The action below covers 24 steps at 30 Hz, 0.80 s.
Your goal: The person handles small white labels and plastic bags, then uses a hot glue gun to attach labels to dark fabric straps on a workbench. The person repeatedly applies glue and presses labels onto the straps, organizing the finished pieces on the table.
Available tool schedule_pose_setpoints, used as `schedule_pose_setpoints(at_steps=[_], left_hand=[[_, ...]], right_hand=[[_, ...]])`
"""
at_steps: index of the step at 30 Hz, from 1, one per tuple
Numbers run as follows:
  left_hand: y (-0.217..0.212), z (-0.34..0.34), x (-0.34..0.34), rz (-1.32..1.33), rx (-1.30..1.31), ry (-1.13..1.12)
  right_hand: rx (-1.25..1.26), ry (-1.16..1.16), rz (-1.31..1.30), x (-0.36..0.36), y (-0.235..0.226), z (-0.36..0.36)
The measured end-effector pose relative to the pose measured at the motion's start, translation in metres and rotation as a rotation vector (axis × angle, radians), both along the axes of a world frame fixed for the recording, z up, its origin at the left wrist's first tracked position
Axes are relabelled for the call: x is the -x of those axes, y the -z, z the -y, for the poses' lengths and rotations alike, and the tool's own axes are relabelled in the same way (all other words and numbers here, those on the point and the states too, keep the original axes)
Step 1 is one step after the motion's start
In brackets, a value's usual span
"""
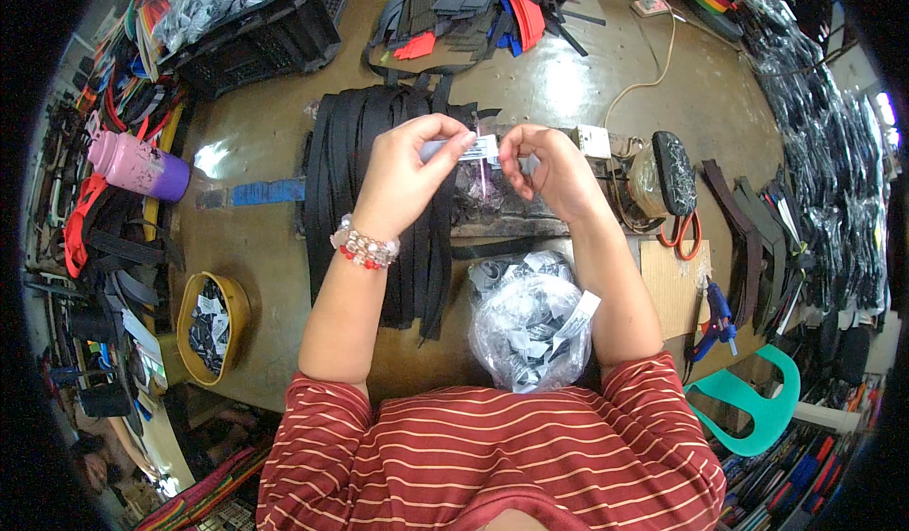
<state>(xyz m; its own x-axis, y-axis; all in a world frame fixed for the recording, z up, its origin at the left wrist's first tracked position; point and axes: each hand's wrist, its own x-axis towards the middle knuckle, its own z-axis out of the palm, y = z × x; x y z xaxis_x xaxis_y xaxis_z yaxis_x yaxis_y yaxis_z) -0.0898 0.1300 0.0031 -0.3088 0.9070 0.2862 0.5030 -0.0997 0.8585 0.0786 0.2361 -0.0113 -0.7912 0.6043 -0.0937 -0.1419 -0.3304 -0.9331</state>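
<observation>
My left hand (407, 171), with a beaded bracelet on the wrist, pinches a white printed label (480, 148) between thumb and fingers. Just right of it, my right hand (561, 173) is curled with fingertips close together near the label's end; what they hold, if anything, I cannot make out. Beneath my left hand and forearm lies a thick bundle of black webbing straps (333, 171). A dark work block with clear plastic (483, 190) on it sits under the hands. Nearer my body, between my forearms, rests a clear plastic bag (530, 327) full of white-and-black labels.
A yellow container (239, 337) of labels stands left; a pink-purple bottle (142, 167) is farther back. At right are orange-handled scissors (682, 236), a blue glue gun (720, 315) and a cardboard piece (668, 290). A black crate (270, 48) and strap pieces (464, 1) occupy the far side.
</observation>
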Motion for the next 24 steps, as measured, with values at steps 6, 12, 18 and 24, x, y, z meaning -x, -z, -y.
schedule_pose_setpoints(at_steps=[6, 12, 18, 24], left_hand=[[0.000, -0.002, -0.003, 0.344, 0.055, 0.106], [0.003, -0.004, 0.004, 0.422, 0.030, 0.114], [0.012, -0.007, -0.008, 0.109, 0.034, -0.030], [0.012, -0.007, -0.012, -0.092, 0.071, -0.065]], right_hand=[[-0.373, 0.077, 0.208, -0.001, -0.016, 0.005], [-0.392, 0.113, 0.222, -0.014, -0.015, -0.011], [-0.547, 0.105, 0.487, -0.014, -0.008, -0.018], [-1.022, 0.207, 0.754, -0.005, 0.013, -0.014]])
